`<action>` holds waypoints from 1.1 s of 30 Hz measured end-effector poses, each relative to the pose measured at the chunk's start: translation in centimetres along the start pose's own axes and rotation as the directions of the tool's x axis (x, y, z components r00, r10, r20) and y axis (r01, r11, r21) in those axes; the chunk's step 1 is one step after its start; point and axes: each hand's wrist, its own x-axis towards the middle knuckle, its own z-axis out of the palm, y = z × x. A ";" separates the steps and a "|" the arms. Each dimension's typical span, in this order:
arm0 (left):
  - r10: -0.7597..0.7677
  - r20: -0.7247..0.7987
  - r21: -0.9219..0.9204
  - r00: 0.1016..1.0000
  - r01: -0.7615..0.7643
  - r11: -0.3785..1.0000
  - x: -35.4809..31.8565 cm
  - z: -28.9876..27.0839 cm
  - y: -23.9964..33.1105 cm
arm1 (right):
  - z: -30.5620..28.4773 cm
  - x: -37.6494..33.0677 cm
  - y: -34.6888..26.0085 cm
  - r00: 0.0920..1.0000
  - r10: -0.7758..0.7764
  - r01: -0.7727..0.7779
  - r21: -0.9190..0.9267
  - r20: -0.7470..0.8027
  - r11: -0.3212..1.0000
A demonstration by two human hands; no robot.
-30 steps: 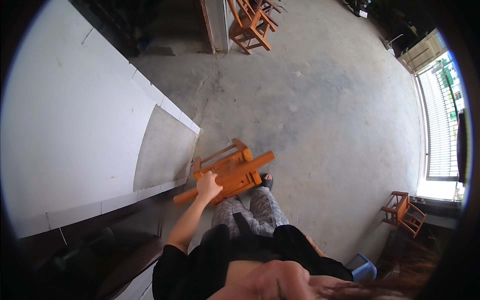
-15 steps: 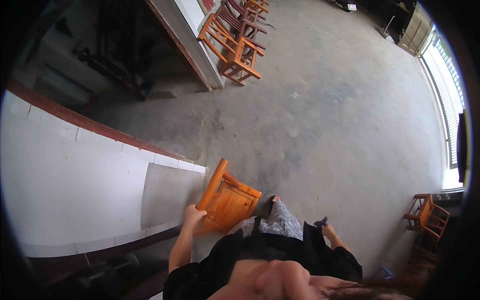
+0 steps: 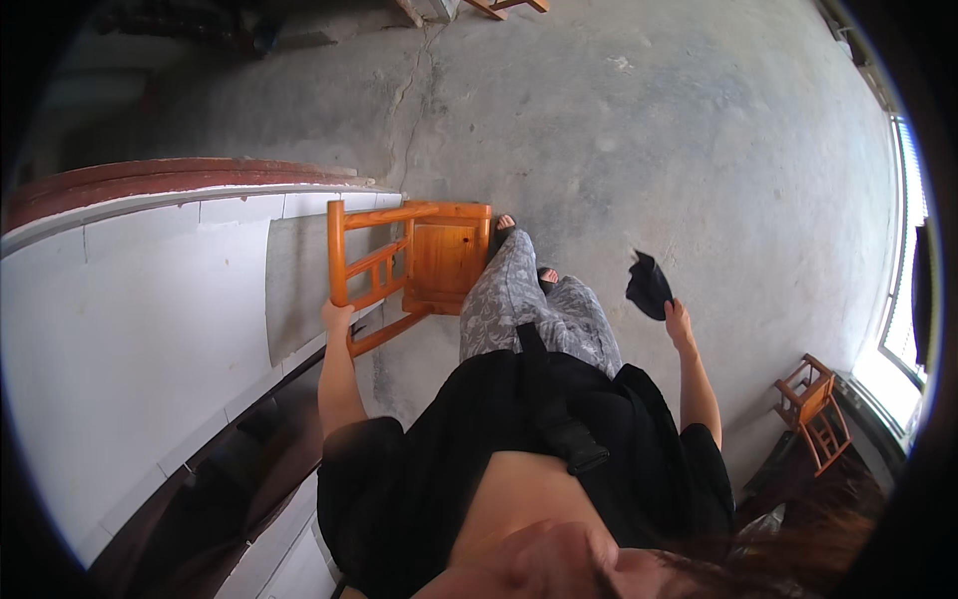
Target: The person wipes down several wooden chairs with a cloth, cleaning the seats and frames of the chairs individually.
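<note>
My left hand (image 3: 338, 317) is closed round the top of the backrest of an orange-brown wooden chair (image 3: 445, 262). The chair stands beside the white wall at my left, its seat facing up and one side close to my leg. Out to my right, my right hand (image 3: 678, 317) pinches the lower end of a dark, limp cloth (image 3: 650, 287). That cloth is held above the concrete floor, apart from the chair. My fingertips on the chair's far side are hidden.
At my left runs a white tiled wall (image 3: 130, 280) with a grey patch (image 3: 307, 280) and a red-brown edge. Another small wooden chair (image 3: 813, 404) is at the right, near a bright barred window (image 3: 905, 270). Part of a further chair (image 3: 507, 8) shows at the top.
My view has tilted down and turned. The chair now stands more squarely beside my legs, still in my left hand. My right hand has come forward with the dark cloth, now fully visible.
</note>
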 end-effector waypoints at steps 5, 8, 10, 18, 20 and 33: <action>-0.176 -0.020 0.106 0.984 0.177 0.978 3.9 -1.7 -3.7 | 0.5 -1.5 -1.3 0.973 0.154 -0.133 -0.126 0.173 0.983; -0.246 0.048 0.313 0.968 0.219 0.924 5.5 -1.8 -2.4 | -0.9 -0.8 -5.4 0.963 0.245 -0.246 -0.002 0.113 0.969; -0.284 0.127 0.459 0.950 0.198 0.866 5.7 -2.7 0.1 | -1.5 2.7 -6.7 0.975 0.200 -0.218 0.232 0.098 0.948; -0.163 0.345 0.208 0.924 0.094 0.974 11.1 6.8 11.3 | -12.8 15.1 -23.9 0.984 -0.046 0.174 0.892 -0.171 0.417; 0.014 0.438 -0.075 0.899 0.021 0.997 14.9 9.0 12.6 | -16.5 16.1 -27.8 0.952 -0.172 0.244 0.968 -0.252 -0.066; 0.273 0.444 0.176 0.853 -0.383 0.907 18.8 7.5 52.7 | -21.6 36.6 -37.9 0.893 -0.413 -0.150 0.750 -0.176 -0.644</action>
